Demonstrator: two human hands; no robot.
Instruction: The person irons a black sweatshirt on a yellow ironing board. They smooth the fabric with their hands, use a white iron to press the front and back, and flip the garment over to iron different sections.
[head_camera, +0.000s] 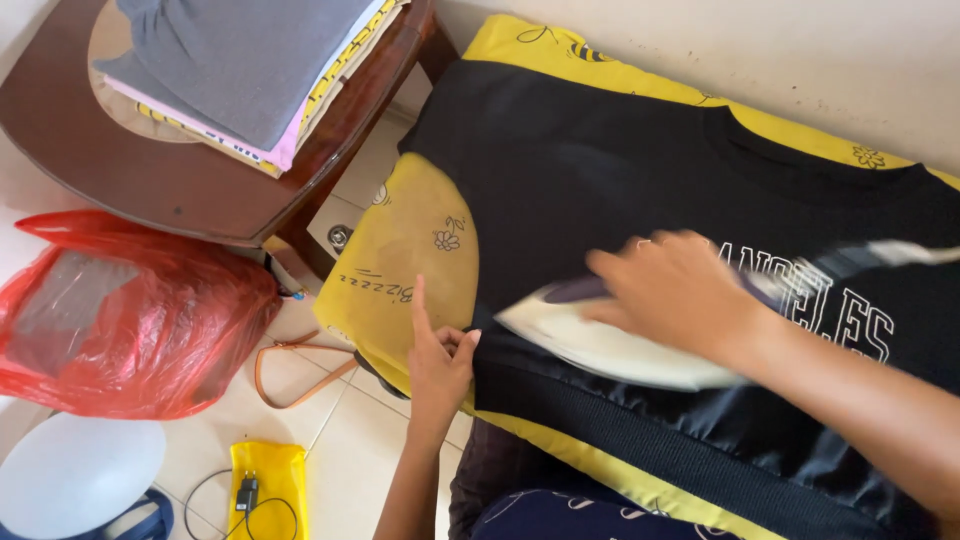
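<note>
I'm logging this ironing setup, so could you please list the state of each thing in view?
Black shirt: spread flat on the yellow board cover.
Iron: gripped by right hand, on the shirt, motion-blurred.
Left hand: pinning the shirt's hem.
Folded clothes: stacked on wooden table.
Red bag: crumpled on floor.

I see a black sweatshirt (600, 170) with white chest lettering lying flat, front up, across a yellow-covered ironing board (410, 240). A white iron (600, 345) with a dark handle rests soleplate-down on its lower front, blurred, near the ribbed hem.
</note>
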